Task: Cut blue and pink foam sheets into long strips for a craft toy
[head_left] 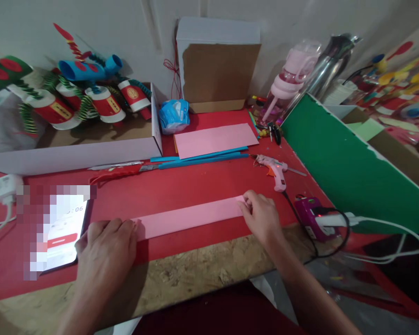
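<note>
A long pink paper strip point(192, 216) lies slantwise on the red tabletop point(122, 200), near its front edge. At its left end my left hand point(108, 242) is closed over the paper, fingers bent and pressed together. My right hand point(260, 214) pinches the strip's right end between thumb and fingers. Farther back is a wider pink sheet point(216, 139), with blue strips point(202, 158) along its front edge. A pink glue gun point(277, 172) lies beyond my right hand. Beside my left hand is a lit phone point(63, 228).
Paper-cup figures point(104, 104) stand in a white box point(73, 156) at the back left. A red-handled cutter point(118, 174) lies before it. At the right are a purple power block point(310, 218) with cables, a green panel point(352, 163) and a pink bottle point(289, 79).
</note>
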`<state>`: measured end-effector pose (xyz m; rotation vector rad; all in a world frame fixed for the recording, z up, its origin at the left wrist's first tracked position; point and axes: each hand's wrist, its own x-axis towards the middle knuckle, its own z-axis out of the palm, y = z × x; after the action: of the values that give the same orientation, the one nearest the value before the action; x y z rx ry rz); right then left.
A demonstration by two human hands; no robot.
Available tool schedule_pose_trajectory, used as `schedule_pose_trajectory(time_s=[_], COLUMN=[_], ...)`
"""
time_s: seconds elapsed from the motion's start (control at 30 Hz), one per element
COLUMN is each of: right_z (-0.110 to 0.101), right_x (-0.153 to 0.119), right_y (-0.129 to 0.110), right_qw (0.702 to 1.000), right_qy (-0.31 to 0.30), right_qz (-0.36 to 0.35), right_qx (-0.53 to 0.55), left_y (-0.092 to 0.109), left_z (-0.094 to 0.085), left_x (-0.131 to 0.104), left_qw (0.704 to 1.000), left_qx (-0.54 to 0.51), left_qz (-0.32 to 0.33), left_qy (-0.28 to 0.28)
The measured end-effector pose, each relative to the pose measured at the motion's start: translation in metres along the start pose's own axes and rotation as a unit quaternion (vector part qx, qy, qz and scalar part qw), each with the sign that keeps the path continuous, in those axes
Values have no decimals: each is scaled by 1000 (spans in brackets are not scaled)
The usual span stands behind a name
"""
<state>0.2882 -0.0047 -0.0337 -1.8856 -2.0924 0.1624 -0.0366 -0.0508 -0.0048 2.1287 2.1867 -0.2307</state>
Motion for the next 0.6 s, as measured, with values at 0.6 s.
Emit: schedule_pose_trajectory(time_s=[0.6], right_z=[-16], right_x=[26], right_y=[-18], right_qw=[894], right_qy=[-110], right_qz=[-430], right_qx=[-64], left_y=[8], left_z=[4], left_x=[4], left_qw=[966], left_qx=[61], left_qz=[227], left_qy=[112])
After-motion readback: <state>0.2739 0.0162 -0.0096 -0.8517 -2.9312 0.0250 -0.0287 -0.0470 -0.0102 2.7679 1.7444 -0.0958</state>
